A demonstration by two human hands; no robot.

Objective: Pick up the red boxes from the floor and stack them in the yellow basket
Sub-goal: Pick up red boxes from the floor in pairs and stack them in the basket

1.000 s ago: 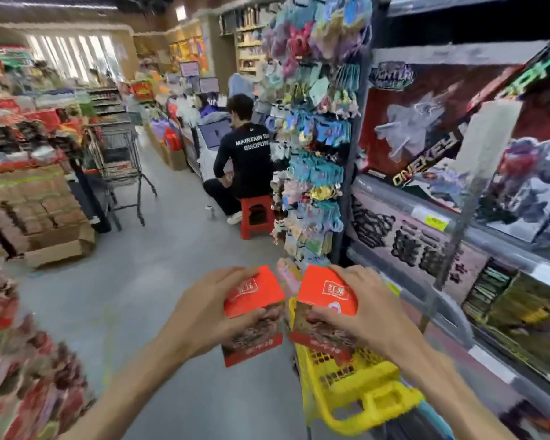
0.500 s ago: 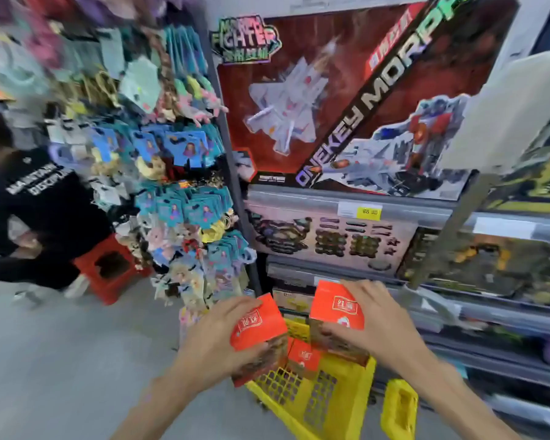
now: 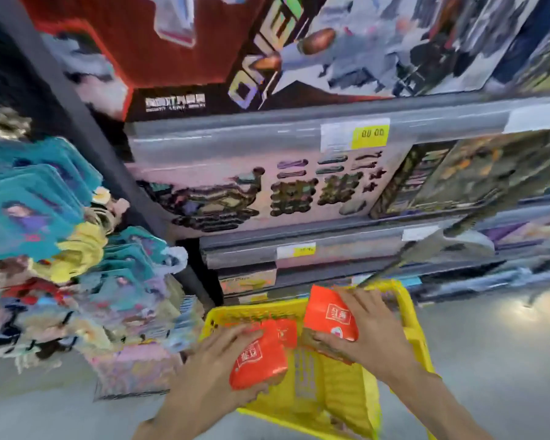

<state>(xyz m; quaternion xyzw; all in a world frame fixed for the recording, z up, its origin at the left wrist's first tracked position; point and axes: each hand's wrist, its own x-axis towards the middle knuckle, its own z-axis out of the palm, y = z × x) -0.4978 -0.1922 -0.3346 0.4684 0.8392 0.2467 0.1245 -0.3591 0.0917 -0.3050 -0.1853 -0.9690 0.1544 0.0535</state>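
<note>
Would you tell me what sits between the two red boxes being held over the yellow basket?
In the head view, a third red box lies in the yellow basket, between the left-hand box and the right-hand box.

Very little is reading clearly, since the view is smearing. On the big toy box (image 3: pixel 178 52) standing on the top shelf I am making out only the slanted letters "ONE", the start of a longer word that is running out of sight; the small white line of print on its black strip is too blurred to read. The yellow price tag (image 3: pixel 370 136) on the shelf rail (image 3: pixel 235 134) is showing digits that look like "00 00", though I cannot be sure of them. The two red boxes I am holding, one in my left grip (image 3: pixel 213 373) and one in my right grip (image 3: pixel 370 331), are each carrying a white-framed logo, unreadable here.
</note>
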